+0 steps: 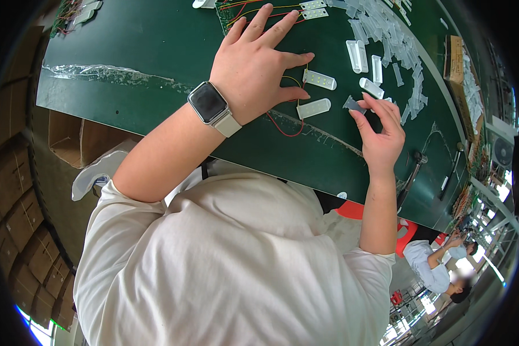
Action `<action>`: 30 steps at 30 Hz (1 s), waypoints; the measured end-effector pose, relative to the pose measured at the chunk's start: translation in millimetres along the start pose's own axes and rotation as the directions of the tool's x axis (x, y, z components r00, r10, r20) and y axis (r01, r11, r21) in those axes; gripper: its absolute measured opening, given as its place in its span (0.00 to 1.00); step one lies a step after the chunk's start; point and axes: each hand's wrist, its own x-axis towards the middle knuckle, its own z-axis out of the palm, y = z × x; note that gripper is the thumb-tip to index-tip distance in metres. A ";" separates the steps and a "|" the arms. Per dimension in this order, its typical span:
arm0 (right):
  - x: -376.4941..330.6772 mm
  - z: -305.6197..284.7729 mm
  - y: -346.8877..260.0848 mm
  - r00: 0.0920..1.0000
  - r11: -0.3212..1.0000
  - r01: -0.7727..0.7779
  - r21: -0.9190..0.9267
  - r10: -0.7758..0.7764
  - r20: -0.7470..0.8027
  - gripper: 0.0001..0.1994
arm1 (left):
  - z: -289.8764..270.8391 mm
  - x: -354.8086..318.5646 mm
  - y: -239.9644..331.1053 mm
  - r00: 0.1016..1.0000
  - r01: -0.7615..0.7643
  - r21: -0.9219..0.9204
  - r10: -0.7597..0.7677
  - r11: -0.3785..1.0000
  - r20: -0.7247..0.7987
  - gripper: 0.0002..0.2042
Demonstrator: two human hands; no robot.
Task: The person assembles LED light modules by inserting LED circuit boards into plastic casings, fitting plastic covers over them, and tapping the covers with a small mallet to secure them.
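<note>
My left hand [258,66], with a pale smartwatch [212,107] on the wrist, hovers fingers spread over the green table [127,52]. Its fingertips are close to two small white oblong light modules [320,79] joined by red and yellow wires [282,124]. My right hand [380,131] pinches a small clear plastic cover [353,104] between thumb and fingertips, just right of the modules.
A heap of clear plastic covers [386,34] lies at the table's far right. More wired modules and a circuit board [259,11] sit at the far edge. Cardboard boxes [23,219] stand on the left. Another person [438,265] works at lower right.
</note>
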 end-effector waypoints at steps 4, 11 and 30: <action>24.3 8.7 -16.0 0.996 0.997 0.082 -0.007 -0.082 -0.031 0.21 | -1.1 -0.7 -0.2 1.000 0.004 -0.008 -0.004 1.000 0.002 0.27; 50.4 38.3 -35.2 0.979 0.988 0.150 -0.022 -0.145 0.143 0.19 | 0.4 -2.2 -1.3 1.000 0.011 -0.014 -0.011 1.000 0.001 0.27; 27.6 -11.4 -26.8 0.991 0.974 0.135 -0.183 -0.134 0.020 0.16 | 9.7 3.9 6.6 0.996 -0.014 -0.014 0.013 1.000 -0.085 0.28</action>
